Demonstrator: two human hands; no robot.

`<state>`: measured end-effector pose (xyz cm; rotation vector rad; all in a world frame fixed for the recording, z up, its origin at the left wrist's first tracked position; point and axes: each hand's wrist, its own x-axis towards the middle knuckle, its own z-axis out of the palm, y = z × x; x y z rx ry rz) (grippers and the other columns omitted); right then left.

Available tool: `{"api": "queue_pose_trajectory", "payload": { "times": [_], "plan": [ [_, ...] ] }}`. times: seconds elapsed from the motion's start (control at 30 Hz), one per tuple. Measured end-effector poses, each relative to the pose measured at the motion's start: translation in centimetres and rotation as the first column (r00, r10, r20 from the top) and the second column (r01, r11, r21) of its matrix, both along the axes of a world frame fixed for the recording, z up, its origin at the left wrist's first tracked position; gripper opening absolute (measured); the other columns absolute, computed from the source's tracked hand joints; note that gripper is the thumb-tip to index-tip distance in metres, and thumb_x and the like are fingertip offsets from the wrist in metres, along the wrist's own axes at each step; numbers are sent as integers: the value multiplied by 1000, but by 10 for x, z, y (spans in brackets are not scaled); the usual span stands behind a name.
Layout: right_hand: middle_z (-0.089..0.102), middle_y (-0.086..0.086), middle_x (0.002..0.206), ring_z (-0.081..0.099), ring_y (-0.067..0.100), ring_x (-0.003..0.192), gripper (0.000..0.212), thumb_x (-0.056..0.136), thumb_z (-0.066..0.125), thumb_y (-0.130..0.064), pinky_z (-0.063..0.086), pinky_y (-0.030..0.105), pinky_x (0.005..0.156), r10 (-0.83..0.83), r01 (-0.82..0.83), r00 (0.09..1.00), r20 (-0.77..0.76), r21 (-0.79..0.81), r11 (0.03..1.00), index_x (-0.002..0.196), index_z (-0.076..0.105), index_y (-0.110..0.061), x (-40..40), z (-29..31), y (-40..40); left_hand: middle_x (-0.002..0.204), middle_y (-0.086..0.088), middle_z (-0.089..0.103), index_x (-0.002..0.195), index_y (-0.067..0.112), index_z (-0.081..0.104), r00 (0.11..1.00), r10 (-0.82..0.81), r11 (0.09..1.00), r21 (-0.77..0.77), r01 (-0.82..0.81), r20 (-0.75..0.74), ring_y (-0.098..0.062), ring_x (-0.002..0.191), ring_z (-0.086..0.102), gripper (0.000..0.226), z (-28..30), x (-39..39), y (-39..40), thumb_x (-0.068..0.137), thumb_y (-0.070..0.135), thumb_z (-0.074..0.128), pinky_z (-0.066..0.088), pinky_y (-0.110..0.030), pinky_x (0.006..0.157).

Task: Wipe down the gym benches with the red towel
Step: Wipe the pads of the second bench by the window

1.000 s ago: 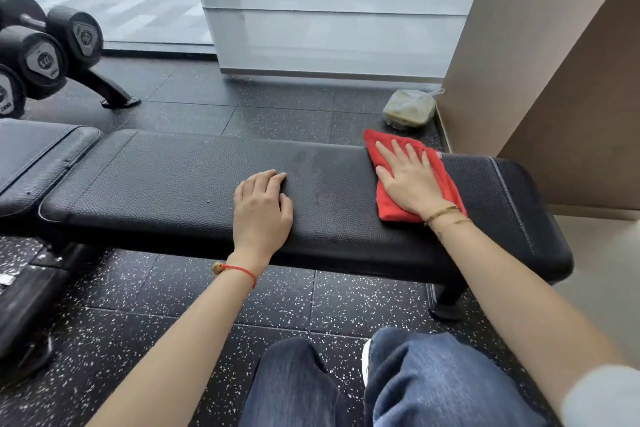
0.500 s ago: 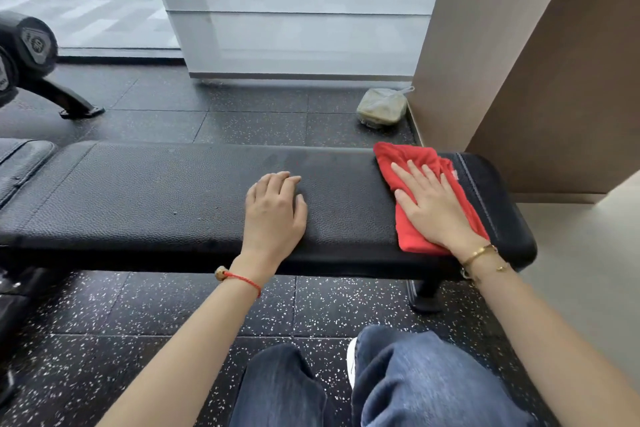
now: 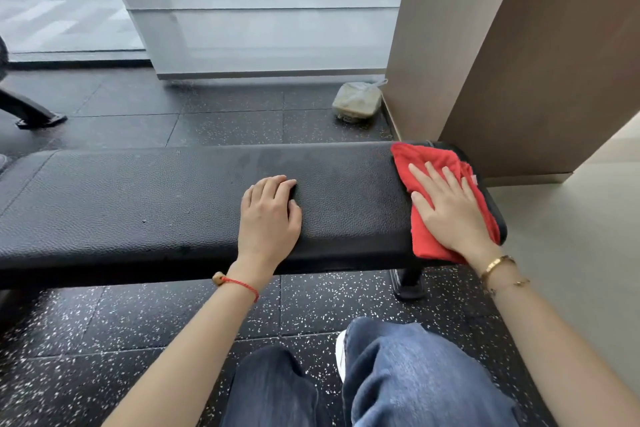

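A long black padded gym bench [image 3: 145, 204] runs across the view from left to right. The red towel [image 3: 429, 239] lies spread over the bench's right end. My right hand [image 3: 446, 208] presses flat on the towel with straight, spread fingers. My left hand [image 3: 268, 218] rests palm down on the bare pad near the middle, its fingertips slightly bent against the surface. Part of the towel is hidden under my right hand.
A brown wall corner [image 3: 502, 55] stands close behind the bench's right end. A plastic-wrapped bundle [image 3: 356, 102] sits on the speckled rubber floor by the wall. A rack foot [image 3: 38, 118] is at far left. My knees in jeans [image 3: 408, 374] are in front of the bench.
My right hand has slid the towel rightward along the pad to the bench's right end. My left hand has stayed planted on the pad. The view has shifted right, losing the dumbbells.
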<state>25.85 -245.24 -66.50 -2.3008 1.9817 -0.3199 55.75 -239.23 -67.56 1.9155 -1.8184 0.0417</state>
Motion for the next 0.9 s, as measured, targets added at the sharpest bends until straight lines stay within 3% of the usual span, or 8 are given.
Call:
{"api": "queue_pose_trajectory", "payload": {
  "times": [0.1,0.27,0.57,0.73,0.9],
  "plan": [
    [10,-1,163,8,26,150,54,101,30,-43,-1,45,121,-101,102,995,-7,85,991,152,15,-41,-7,7,-43,136,-2,54,131,14,56,1000,-3,1000,3,3,-4,-22,130,45,38,1,-1,1,94,23,48,32,-43,114],
    [6,1,164,4,29,150,54,102,26,-40,-3,46,121,-77,77,997,-4,135,988,154,12,-37,14,14,-73,135,-3,56,129,14,57,1000,7,1000,-11,-7,4,-23,129,46,38,0,-3,1,93,23,47,33,-45,113],
    [10,-5,163,4,21,151,54,102,32,-38,-5,41,122,369,-371,929,36,53,927,153,15,-38,92,11,-7,134,-3,57,126,12,60,999,-9,1000,-16,8,-42,-24,129,47,36,2,-4,1,92,19,50,32,-46,113],
    [7,-5,163,2,23,151,53,103,31,-38,-5,42,122,459,-463,886,66,80,883,153,14,-39,143,12,-29,131,-7,59,123,10,62,994,10,991,-128,-24,-106,-25,125,52,34,20,19,7,90,12,56,38,-47,109],
    [6,-3,164,1,25,151,53,103,28,-40,-6,44,121,547,-549,835,54,98,830,153,13,-39,225,11,-49,126,-7,61,123,11,61,978,199,959,-194,-208,-63,-26,119,54,32,31,104,27,92,12,55,39,-45,107]
  ]
}}
